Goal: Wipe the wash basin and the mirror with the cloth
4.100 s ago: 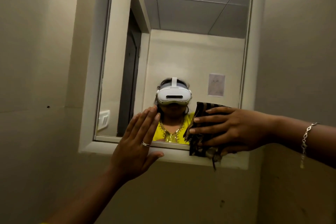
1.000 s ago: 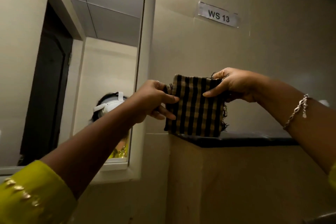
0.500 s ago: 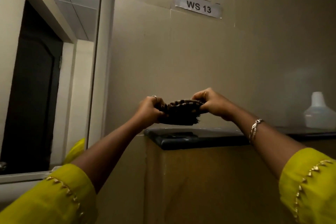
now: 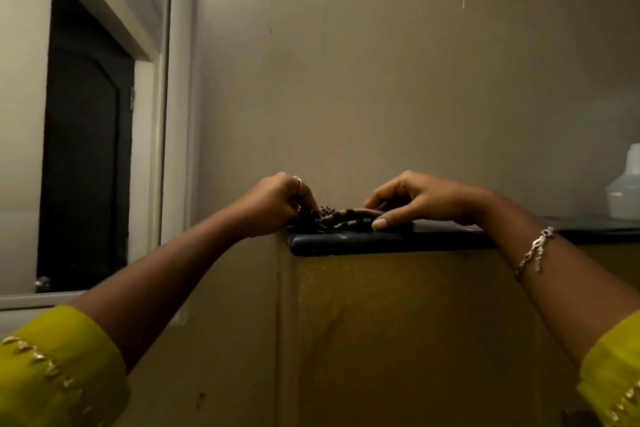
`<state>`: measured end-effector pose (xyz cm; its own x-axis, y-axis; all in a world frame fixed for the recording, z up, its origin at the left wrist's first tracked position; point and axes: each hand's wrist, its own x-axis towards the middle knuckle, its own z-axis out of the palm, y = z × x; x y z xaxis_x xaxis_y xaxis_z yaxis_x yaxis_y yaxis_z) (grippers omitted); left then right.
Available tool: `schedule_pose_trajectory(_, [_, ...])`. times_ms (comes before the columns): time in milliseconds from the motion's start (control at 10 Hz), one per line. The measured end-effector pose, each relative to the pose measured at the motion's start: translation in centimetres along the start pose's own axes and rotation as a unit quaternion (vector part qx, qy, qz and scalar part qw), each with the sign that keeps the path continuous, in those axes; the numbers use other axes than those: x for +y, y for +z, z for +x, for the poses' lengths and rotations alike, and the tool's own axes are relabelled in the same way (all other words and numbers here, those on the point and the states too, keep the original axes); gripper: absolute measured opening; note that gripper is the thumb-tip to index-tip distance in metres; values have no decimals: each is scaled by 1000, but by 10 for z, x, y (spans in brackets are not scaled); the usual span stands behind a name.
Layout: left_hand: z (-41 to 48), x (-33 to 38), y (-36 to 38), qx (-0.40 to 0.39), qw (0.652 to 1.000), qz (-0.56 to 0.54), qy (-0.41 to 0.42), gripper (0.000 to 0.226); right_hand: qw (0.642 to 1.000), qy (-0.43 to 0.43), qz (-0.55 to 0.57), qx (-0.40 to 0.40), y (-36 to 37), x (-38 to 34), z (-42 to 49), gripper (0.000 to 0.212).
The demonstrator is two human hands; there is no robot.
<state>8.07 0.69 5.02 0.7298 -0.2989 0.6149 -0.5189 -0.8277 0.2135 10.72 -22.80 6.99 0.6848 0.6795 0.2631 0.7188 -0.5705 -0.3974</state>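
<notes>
I've set the folded cloth (image 4: 341,217) down on the ledge (image 4: 381,241) — left hand (image 4: 273,206) and right hand (image 4: 422,199) fingers still pinch it; wiping looks finished.

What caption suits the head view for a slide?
Left hand and right hand hold the checked cloth on the dark ledge beside the mirror.

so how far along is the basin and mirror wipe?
Done, apparently: the mirror pass. The cloth was pressed on its lower edge seconds ago and is off it now. In hand: the left hand and right hand both hold the cloth, now folded, down on the dark ledge, which looks like putting it away. Left: the basin can't be confirmed, as it is out of view.
</notes>
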Motion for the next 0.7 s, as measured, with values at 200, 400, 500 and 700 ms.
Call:
schedule_pose_trajectory(200, [-8,4,7,27,999,9,-19,40,998,-17,17,53,8,2,-3,46])
schedule_pose_trajectory(400, [-19,5,9,7,999,-6,-38,43,984,-28,-109,139,22,-6,2,14])
schedule_pose_trajectory(500, [-24,7,8,10,999,1,-51,44,969,-20,-148,198,31,-9,5,20])
schedule_pose_trajectory(700, [-50,3,1,108,986,123,-16,46,901,-9,-258,349,53,-28,14,31])
